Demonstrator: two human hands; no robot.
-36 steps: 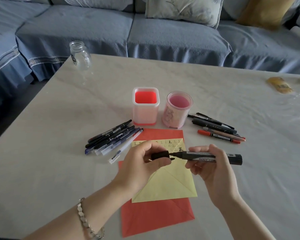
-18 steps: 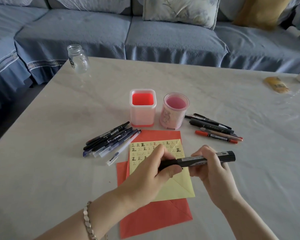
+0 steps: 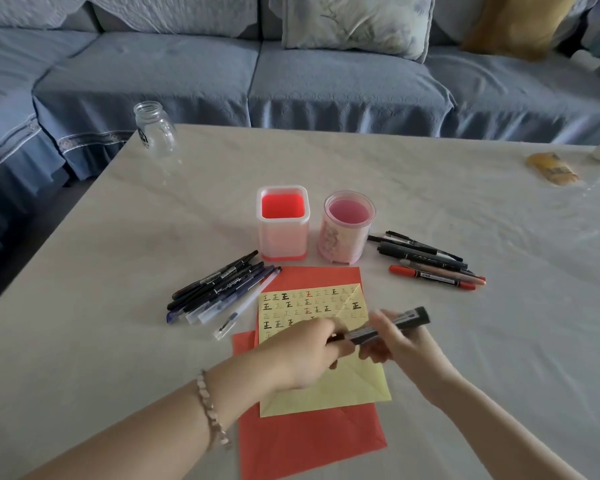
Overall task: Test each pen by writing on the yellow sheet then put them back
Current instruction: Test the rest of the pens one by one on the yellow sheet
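A thick black marker [image 3: 400,322] is held over the yellow sheet [image 3: 326,382], which lies on a red sheet [image 3: 309,441] and bears rows of written characters. My right hand [image 3: 395,344] grips the marker's barrel. My left hand [image 3: 309,351] pinches its capped front end. The two hands are close together and blurred. Left of the sheets lies a pile of dark and clear pens [image 3: 219,292]. A second pile of black and red pens [image 3: 430,261] lies to the right of the holders.
A square red pen holder [image 3: 283,223] and a round pink one [image 3: 347,226] stand behind the sheets. A glass jar [image 3: 155,128] stands at the table's far left corner, a yellow packet [image 3: 553,168] at the far right. A blue sofa lies beyond the table.
The cap, apart from the marker's tip a second ago, has been pushed on by my left hand. Both hands with the marker have drifted lower over the yellow sheet.
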